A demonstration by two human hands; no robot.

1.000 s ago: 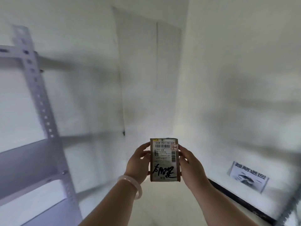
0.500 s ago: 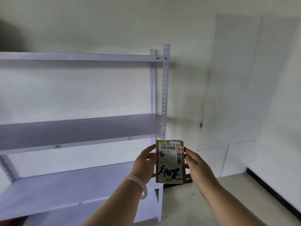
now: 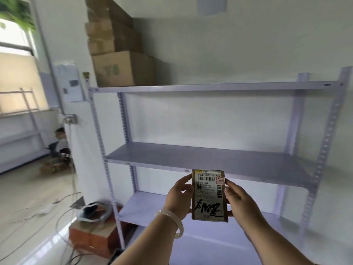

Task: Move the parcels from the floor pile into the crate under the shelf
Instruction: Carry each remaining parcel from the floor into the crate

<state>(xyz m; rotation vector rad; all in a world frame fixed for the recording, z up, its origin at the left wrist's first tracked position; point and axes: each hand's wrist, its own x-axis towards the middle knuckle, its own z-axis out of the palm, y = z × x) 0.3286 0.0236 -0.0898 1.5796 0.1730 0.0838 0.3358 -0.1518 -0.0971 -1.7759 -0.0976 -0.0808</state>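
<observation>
Small brown parcel (image 3: 209, 196), scrawled label

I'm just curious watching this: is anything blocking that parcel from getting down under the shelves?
No crate shows here. The left hand and right hand hold the parcel upright in front of the shelf unit; nothing stands between them. The forearms hide much of the space below, so the way down cannot be judged.
</observation>
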